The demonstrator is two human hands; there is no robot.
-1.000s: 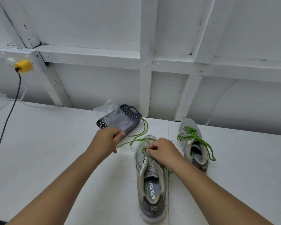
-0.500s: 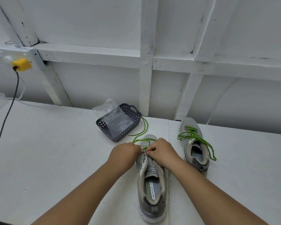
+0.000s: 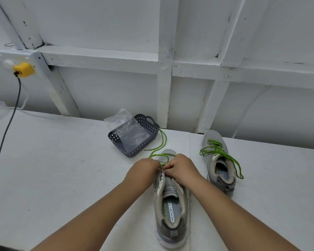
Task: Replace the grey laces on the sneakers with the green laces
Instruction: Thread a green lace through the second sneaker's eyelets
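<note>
- We work on the white table [image 3: 53, 160], where the near sneaker [image 3: 169, 205] lies heel toward us; if it slides while we pull, the eyelet rows shift and the threading goes crooked.
- The far sneaker [image 3: 218, 160] already carries its green lace, ends loose; a careless forearm could drag those ends out.
- The dark basket [image 3: 147, 124] with its plastic bag [image 3: 125, 125] sits just beyond the toe, touching the trailing green lace [image 3: 161, 142]; a hard tug may snag there.
- Our left hand [image 3: 143, 171] and right hand [image 3: 181, 169] are curled, knuckles nearly meeting over the front eyelets. We judge both pinch the lace, though fingertips are hidden; a slip would pull the tip back out.
- Uneven ends would leave 1 side short.
</note>
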